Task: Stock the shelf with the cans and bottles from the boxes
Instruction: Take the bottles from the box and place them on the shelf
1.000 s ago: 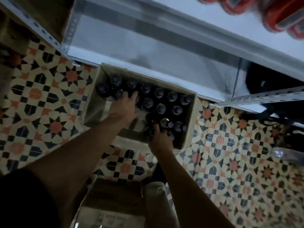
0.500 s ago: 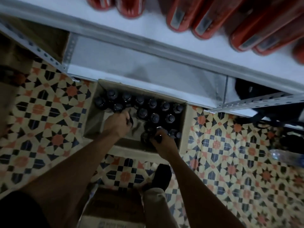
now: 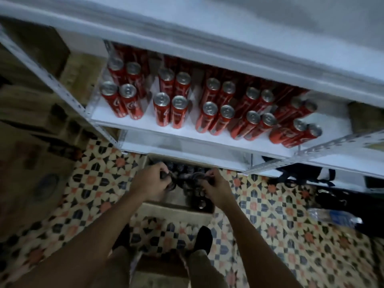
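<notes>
An open cardboard box (image 3: 166, 201) of dark bottles (image 3: 182, 169) sits on the patterned floor below the white shelf (image 3: 187, 132). My left hand (image 3: 151, 181) grips the neck of a dark bottle above the box. My right hand (image 3: 216, 188) grips another dark bottle beside it. Both bottles are blurred and mostly hidden by my fingers. Several red cans (image 3: 166, 109) stand in rows of pairs on the shelf above.
Stacked cardboard boxes (image 3: 31, 142) fill the left side. A dark bag (image 3: 307, 175) lies under the shelf at the right, with a clear plastic bottle (image 3: 334, 217) on the floor nearby. Another box (image 3: 158, 267) sits between my legs.
Both hands have closed on bottles and lifted them up out of the box. The view has tilted up, so the shelf of red cans now shows.
</notes>
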